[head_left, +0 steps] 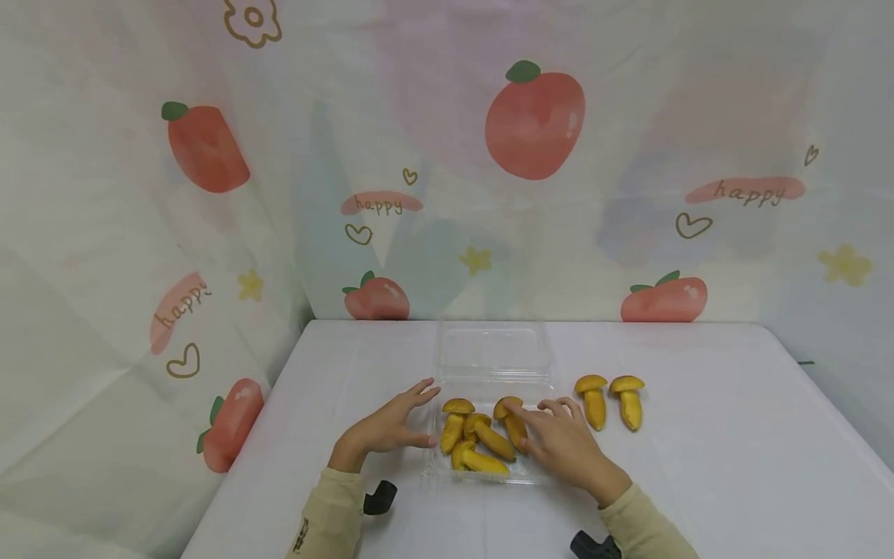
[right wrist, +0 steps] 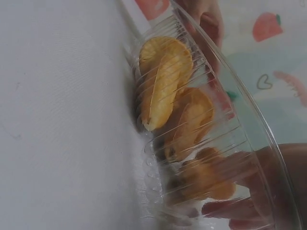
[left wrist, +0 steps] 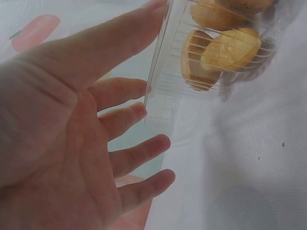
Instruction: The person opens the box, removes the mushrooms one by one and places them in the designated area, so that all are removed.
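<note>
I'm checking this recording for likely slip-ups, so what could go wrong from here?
The right hand, at a yellow mushroom in the clear container, might nudge the neighbouring mushrooms crowded there.
The left hand shows no evident grip on the container, which could slide if pushed.
The two outside mushrooms lie close to the right hand and may get knocked.

A white tabletop (head_left: pixel 754 435) spreads beneath the left grip (head_left: pixel 386 423) and right grip (head_left: pixel 562 442). A pale cloth (head_left: pixel 628 39) hangs beyond both, and another wall of it rises to the left of the left grip. Printed straight beyond the left grip are a small fruit (head_left: pixel 377 300), a "happy" label (head_left: pixel 381 203) and a heart (head_left: pixel 359 234). A yellow star (head_left: pixel 476 262) shows beyond the gap between the grips; a large fruit (head_left: pixel 535 128) sits high beyond the right grip.
</note>
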Tool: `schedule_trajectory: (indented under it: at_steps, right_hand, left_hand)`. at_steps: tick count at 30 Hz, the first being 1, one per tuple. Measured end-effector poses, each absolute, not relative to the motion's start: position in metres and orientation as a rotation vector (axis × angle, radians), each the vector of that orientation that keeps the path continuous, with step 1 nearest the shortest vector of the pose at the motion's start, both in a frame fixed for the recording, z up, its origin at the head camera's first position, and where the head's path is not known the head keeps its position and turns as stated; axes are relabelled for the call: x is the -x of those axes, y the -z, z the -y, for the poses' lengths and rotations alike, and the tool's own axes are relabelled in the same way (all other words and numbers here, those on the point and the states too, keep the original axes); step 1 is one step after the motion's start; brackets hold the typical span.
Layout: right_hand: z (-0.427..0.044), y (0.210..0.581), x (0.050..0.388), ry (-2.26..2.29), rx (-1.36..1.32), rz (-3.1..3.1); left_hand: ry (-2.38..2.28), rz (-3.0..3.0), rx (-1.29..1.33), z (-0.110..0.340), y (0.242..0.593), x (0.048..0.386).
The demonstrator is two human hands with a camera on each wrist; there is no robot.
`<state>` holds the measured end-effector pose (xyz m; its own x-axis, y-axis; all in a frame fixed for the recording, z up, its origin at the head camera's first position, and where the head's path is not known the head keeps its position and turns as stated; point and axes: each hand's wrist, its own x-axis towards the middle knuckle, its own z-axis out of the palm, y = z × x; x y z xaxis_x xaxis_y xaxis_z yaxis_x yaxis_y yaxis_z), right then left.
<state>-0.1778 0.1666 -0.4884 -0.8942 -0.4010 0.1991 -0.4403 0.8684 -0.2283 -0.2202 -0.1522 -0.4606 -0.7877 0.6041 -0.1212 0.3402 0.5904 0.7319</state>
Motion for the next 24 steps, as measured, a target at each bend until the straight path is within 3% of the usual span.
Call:
schedule_trajectory:
  at_steps: [24]
  right_hand:
    - [-0.1642,0.4806,0.1746,-0.323,-0.690,2.959]
  left_hand:
    - [-1.032,-2.466,-0.763,0.1535,0.4627,0.2217]
